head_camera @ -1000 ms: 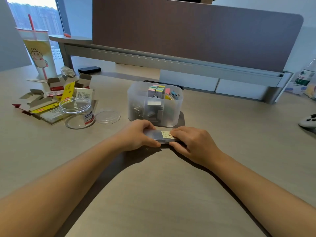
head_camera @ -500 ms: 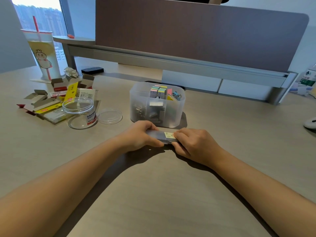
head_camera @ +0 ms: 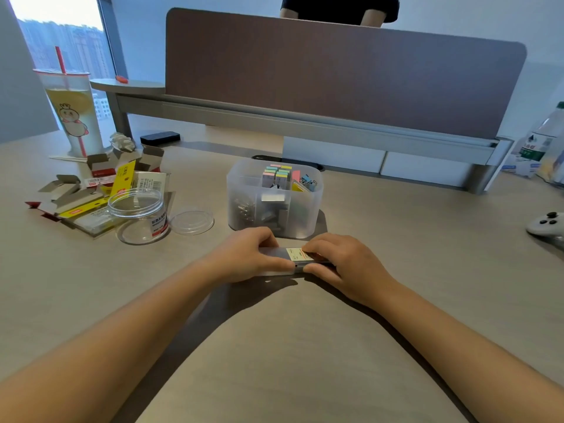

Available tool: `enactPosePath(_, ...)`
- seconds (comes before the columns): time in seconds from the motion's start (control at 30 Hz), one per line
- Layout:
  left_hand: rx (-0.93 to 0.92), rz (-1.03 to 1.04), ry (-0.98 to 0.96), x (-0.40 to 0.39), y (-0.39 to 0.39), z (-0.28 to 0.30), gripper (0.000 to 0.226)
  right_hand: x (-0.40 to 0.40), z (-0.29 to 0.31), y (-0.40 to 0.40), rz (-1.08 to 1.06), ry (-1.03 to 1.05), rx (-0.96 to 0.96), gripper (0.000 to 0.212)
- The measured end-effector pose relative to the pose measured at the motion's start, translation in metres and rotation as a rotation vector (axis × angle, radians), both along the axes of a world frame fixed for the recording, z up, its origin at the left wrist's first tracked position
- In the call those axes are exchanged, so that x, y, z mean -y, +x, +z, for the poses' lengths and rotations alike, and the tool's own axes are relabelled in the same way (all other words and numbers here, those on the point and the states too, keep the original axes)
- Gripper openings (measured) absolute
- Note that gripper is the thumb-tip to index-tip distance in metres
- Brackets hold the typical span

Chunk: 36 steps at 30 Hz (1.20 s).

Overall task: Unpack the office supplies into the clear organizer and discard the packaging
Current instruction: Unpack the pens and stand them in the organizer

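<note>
A small flat translucent plastic case point(head_camera: 282, 257) with a yellow label lies on the desk just in front of the clear organizer point(head_camera: 305, 215). My left hand point(head_camera: 244, 254) grips its left end, and my right hand point(head_camera: 341, 264) pinches its right end, fingertips on the label. The organizer holds coloured sticky notes, binder clips and metal clips in separate compartments. What is inside the case cannot be made out.
Opened cardboard boxes and yellow packaging point(head_camera: 91, 190) lie at the left, with an empty clear jar point(head_camera: 140, 218) and its lid point(head_camera: 191, 221). A drink cup point(head_camera: 73, 117) stands behind them. A white controller point(head_camera: 546, 224) sits at the right edge. A person stands behind the brown divider point(head_camera: 335, 74).
Both hands stay on the case in front of the organizer. The right fingers have shifted slightly over the label end. The camera has tilted up a little.
</note>
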<state>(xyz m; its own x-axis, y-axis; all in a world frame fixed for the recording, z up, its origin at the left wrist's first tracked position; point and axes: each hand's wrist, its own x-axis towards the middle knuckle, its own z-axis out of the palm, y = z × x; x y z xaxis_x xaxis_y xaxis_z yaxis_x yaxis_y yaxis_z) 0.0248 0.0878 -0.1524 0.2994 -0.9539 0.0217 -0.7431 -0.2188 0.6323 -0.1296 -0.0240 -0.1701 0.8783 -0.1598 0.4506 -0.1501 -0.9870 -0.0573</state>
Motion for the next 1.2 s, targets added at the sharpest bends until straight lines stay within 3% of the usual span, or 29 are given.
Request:
enactPosePath(0.23,0.267,-0.006,0.104,0.004,-0.008,0.007,0.043,-0.001,0.006,-0.013,-0.412,0.335,-0.003,0.051)
enactPosePath(0.4,0.35,-0.019,0.178,0.018,-0.021,0.01,0.052,-0.007,0.005,-0.019,-0.483,0.534,0.001,0.044)
enactPosePath(0.7,0.042,0.044,0.173,0.017,-0.026,0.012,0.042,-0.009,0.0,-0.012,-0.574,0.718,0.096,0.045)
enactPosePath(0.87,-0.051,0.076,0.165,0.005,-0.019,0.012,0.033,-0.014,0.002,-0.009,-0.623,0.577,0.018,0.042)
enactPosePath(0.97,-0.132,0.077,0.162,-0.001,-0.016,0.012,0.019,-0.019,0.001,-0.003,-0.581,0.594,0.0,0.031)
enactPosePath(1.07,-0.235,0.069,0.08,-0.006,-0.014,0.009,0.015,-0.022,0.003,0.0,-0.516,0.745,0.093,0.02)
enactPosePath(1.2,-0.351,0.075,-0.057,-0.008,-0.017,0.007,0.019,-0.029,0.012,0.003,-0.407,1.091,0.241,0.02)
